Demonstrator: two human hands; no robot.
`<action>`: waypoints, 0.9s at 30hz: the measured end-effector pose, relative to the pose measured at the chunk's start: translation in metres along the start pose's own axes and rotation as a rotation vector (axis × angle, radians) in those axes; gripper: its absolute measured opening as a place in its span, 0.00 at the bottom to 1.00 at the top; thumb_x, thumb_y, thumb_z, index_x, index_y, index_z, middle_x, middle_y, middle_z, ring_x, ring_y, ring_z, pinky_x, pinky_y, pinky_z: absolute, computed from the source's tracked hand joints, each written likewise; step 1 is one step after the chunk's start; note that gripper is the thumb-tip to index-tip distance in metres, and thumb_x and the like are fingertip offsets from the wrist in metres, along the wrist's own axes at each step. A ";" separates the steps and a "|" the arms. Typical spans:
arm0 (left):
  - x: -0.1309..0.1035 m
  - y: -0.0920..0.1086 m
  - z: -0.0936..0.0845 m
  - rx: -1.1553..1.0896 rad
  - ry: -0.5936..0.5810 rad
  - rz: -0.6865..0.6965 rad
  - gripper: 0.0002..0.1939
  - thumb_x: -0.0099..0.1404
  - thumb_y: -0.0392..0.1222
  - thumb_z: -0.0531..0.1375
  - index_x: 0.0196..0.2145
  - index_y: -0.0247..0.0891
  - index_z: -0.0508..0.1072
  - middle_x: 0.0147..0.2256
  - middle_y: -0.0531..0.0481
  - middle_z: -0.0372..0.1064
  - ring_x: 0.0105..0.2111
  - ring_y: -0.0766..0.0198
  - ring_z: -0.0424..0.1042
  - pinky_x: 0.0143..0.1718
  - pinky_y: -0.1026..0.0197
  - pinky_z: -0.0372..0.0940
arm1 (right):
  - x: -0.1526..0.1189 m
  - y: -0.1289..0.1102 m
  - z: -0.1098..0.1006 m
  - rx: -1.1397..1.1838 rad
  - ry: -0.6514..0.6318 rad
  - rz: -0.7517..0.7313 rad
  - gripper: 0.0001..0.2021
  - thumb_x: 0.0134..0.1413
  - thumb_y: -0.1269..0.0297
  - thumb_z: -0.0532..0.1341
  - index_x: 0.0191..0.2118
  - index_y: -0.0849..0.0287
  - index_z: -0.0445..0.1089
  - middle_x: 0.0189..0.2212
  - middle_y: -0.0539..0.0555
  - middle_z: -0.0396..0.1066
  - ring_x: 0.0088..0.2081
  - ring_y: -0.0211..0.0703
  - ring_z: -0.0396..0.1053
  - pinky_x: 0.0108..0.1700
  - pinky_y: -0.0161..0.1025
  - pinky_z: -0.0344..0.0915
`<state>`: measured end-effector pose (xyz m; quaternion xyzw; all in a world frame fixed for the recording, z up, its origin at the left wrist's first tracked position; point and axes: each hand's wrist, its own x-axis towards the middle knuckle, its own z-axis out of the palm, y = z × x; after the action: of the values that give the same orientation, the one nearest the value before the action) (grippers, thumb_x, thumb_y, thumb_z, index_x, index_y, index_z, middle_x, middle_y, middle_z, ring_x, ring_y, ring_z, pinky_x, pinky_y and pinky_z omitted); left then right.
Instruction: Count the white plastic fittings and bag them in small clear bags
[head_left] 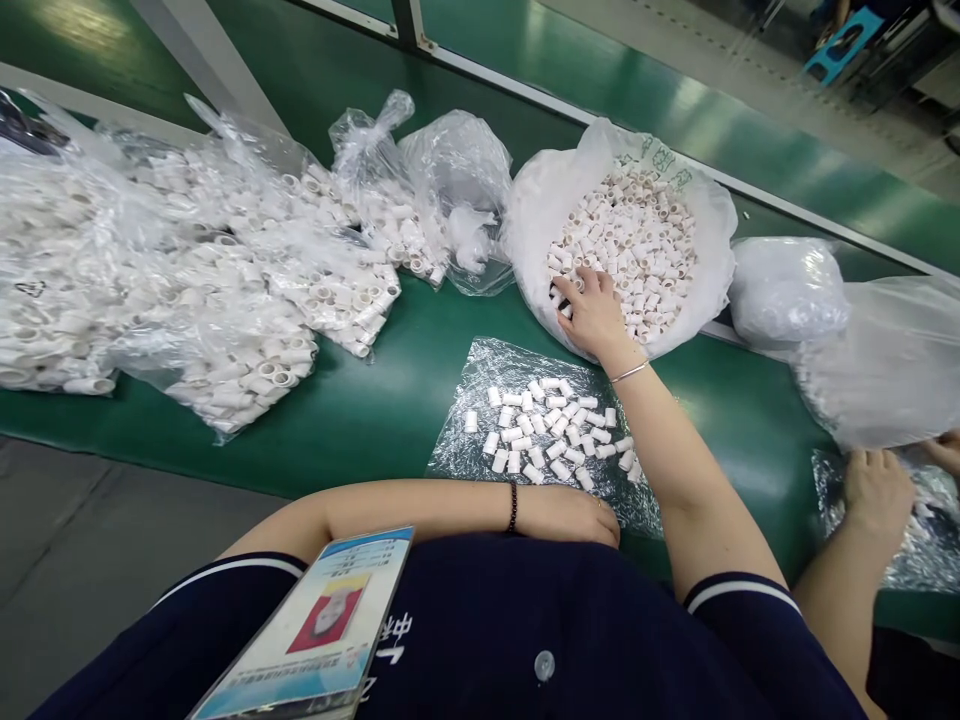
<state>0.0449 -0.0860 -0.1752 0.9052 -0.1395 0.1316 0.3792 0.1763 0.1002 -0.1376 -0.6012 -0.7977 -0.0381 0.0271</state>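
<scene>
My right hand reaches into a large open white bag filled with short white plastic pipe fittings. Its fingers are spread and touch the fittings at the near left side of the pile; a small dark patch shows by the fingertips. My left hand rests against my body at the near edge of the bench, its fingers mostly hidden. Just beyond it, a clear plastic bag lies flat, with many loose white fittings scattered over it.
Tied clear bags of white fittings crowd the green bench on the left. Crumpled clear bags stand behind, and more bags sit to the right. A co-worker's hands handle plastic at the far right.
</scene>
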 end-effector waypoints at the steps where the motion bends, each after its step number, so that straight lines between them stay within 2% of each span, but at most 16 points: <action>1: 0.000 0.000 0.000 -0.013 0.015 -0.003 0.11 0.70 0.39 0.56 0.43 0.38 0.77 0.47 0.45 0.75 0.51 0.61 0.72 0.53 0.66 0.67 | 0.001 0.000 0.001 0.007 0.005 0.002 0.24 0.62 0.52 0.52 0.61 0.52 0.60 0.62 0.65 0.52 0.59 0.70 0.49 0.50 0.61 0.59; 6: 0.000 0.001 0.001 -0.041 0.040 -0.014 0.10 0.69 0.38 0.56 0.42 0.38 0.77 0.46 0.45 0.75 0.50 0.62 0.72 0.51 0.66 0.68 | 0.002 -0.001 0.003 0.013 0.011 0.015 0.23 0.62 0.52 0.53 0.59 0.55 0.63 0.60 0.66 0.54 0.57 0.69 0.50 0.50 0.59 0.59; 11: 0.000 0.001 0.000 -0.010 0.008 -0.004 0.12 0.71 0.39 0.53 0.43 0.37 0.76 0.47 0.44 0.75 0.51 0.59 0.71 0.53 0.65 0.66 | 0.003 -0.001 0.004 0.021 0.012 0.032 0.23 0.61 0.52 0.53 0.58 0.55 0.64 0.58 0.65 0.56 0.53 0.65 0.55 0.50 0.56 0.58; 17: 0.000 0.003 -0.003 -0.022 -0.012 -0.007 0.12 0.70 0.37 0.54 0.45 0.33 0.75 0.47 0.42 0.74 0.51 0.58 0.70 0.55 0.65 0.64 | 0.002 -0.001 0.004 0.019 -0.004 -0.011 0.20 0.63 0.55 0.51 0.57 0.55 0.65 0.61 0.63 0.55 0.54 0.64 0.55 0.50 0.56 0.57; 20: 0.000 0.004 -0.003 -0.026 -0.010 -0.013 0.12 0.70 0.38 0.53 0.45 0.34 0.75 0.47 0.42 0.74 0.51 0.58 0.70 0.54 0.64 0.65 | 0.001 -0.002 0.003 0.007 -0.007 -0.001 0.19 0.64 0.55 0.51 0.54 0.56 0.67 0.58 0.65 0.58 0.52 0.61 0.57 0.50 0.53 0.57; 24: 0.000 0.002 -0.001 -0.040 0.005 -0.009 0.12 0.71 0.38 0.54 0.44 0.33 0.75 0.47 0.42 0.74 0.51 0.57 0.71 0.53 0.64 0.64 | 0.000 -0.003 0.004 0.010 0.002 0.058 0.19 0.64 0.54 0.51 0.52 0.58 0.68 0.53 0.66 0.60 0.49 0.58 0.60 0.43 0.46 0.60; 27: 0.000 0.000 0.001 -0.057 0.020 0.006 0.13 0.71 0.39 0.54 0.44 0.30 0.76 0.47 0.41 0.74 0.50 0.57 0.71 0.53 0.64 0.64 | -0.002 -0.004 0.005 0.005 0.007 0.058 0.18 0.64 0.56 0.50 0.51 0.58 0.68 0.55 0.65 0.59 0.50 0.58 0.60 0.36 0.41 0.59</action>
<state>0.0450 -0.0870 -0.1759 0.8922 -0.1420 0.1378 0.4061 0.1727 0.0975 -0.1430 -0.6239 -0.7799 -0.0375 0.0324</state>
